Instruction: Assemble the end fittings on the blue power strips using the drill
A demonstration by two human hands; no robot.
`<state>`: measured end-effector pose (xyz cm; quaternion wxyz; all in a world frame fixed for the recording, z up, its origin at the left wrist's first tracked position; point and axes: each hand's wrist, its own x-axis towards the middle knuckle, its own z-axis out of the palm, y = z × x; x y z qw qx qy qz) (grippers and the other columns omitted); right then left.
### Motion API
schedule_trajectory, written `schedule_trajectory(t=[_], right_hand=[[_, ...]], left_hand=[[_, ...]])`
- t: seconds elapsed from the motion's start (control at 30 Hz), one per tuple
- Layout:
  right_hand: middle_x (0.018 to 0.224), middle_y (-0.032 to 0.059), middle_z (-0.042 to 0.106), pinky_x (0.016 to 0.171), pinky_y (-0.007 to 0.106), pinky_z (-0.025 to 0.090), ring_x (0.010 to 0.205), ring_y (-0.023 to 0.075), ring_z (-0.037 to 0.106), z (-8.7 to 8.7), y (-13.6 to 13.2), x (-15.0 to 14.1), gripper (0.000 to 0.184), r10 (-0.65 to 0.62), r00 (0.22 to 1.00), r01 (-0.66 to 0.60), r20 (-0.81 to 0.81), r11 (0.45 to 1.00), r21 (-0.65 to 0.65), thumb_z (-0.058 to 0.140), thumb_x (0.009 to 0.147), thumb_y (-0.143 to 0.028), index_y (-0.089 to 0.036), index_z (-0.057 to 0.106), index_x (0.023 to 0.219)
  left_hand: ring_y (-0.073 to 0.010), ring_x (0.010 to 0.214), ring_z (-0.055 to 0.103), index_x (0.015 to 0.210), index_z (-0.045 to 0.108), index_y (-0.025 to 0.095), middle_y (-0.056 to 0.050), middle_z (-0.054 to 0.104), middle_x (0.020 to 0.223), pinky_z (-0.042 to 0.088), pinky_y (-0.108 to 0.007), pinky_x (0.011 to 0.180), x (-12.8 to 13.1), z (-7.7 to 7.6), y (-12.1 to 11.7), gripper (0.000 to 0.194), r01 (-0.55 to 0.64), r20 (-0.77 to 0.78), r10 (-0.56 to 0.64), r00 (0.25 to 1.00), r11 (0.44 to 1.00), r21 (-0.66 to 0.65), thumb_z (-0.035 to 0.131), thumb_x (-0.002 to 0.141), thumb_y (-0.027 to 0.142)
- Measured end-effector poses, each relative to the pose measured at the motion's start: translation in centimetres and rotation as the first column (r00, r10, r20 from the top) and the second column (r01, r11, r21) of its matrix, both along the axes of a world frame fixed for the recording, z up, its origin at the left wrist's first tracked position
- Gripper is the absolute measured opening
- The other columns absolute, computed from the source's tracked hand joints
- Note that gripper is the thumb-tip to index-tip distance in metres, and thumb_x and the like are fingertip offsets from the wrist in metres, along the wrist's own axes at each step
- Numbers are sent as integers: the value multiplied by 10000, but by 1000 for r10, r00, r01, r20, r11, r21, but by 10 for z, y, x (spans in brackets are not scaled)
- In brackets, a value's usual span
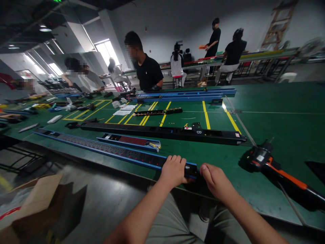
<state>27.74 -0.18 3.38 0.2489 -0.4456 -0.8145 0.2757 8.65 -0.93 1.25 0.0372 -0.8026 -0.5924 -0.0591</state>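
A long blue-edged power strip (109,145) with a row of sockets lies along the near side of the table. Close to its right end, my left hand (175,169) is wrapped over the strip, fingers on the far edge. My right hand (215,179) is closed in a fist just off that end; whatever it grips is dark and mostly hidden. A shorter blue-edged housing (132,140) with yellow wires at its right end lies just beyond the strip. Past that is a long black power strip (162,131) marked with a letter B.
A black and orange power screwdriver (276,169) lies at the right on the green tabletop (274,115). Farther back are a narrow circuit board (157,112), papers (125,109) and blue rails (188,95). A co-worker (144,67) is across the table. A cardboard box (33,200) stands at lower left.
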Motion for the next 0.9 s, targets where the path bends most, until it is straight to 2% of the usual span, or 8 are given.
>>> schedule_trajectory(t=[0.13,0.23,0.33,0.4,0.53,0.7,0.8,0.9], right_hand=[[587,6,509,588,255,314,565,134,467,1,20,-3,452,-48,999,48,8,999,4,203,963,-365,-192,486,656],[572,20,533,592,250,313,565,133,479,6,41,-10,458,-94,992,97,80,995,-31,217,946,-299,-186,495,600],[578,34,557,567,243,294,565,129,478,9,64,-18,349,-52,977,66,208,996,-59,319,872,-192,-171,526,592],[571,29,559,540,235,283,541,119,473,6,76,-20,274,-40,975,77,219,983,-166,375,830,-173,-162,554,623],[490,7,516,478,228,287,414,106,443,-18,90,-18,300,-187,972,231,143,870,-435,352,874,-250,-160,568,686],[406,-30,424,418,217,281,329,94,383,-47,98,-14,326,-307,946,316,105,792,-522,375,893,-346,-176,526,660],[402,-37,409,384,211,281,316,89,370,-52,94,-13,412,-375,926,328,35,760,-561,324,905,-450,-183,493,639],[433,-34,420,384,211,319,349,94,404,-51,85,-9,492,-429,901,324,-61,761,-562,276,890,-562,-187,471,639]], left_hand=[[-265,864,480,935,525,189,-66,529,878,335,-397,800,0,-3,1,706,4,3,-4,1000,1000,25,650,532,755],[-263,857,481,915,529,183,-66,526,866,335,-398,803,-1,-3,1,734,2,4,-2,1000,999,40,586,538,810],[-262,851,482,905,538,178,-75,525,867,334,-399,806,-1,-2,1,781,5,21,-5,1000,999,37,475,549,870],[-261,849,483,910,544,179,-79,526,870,335,-398,802,-1,-2,1,791,8,31,-9,999,999,31,444,557,880],[-262,852,484,919,555,184,-81,529,878,340,-400,798,-1,-2,2,778,7,23,-7,1000,1000,22,437,576,872],[-269,863,483,931,554,183,-77,530,876,346,-410,806,0,-2,2,761,5,5,-5,1000,1000,12,508,561,846],[-270,860,484,946,548,186,-72,528,870,346,-410,806,0,-1,2,762,12,11,-12,1000,1000,10,521,557,841],[-267,852,486,949,544,187,-68,526,861,346,-406,806,0,0,2,758,19,20,-19,1000,1000,7,494,576,845]])
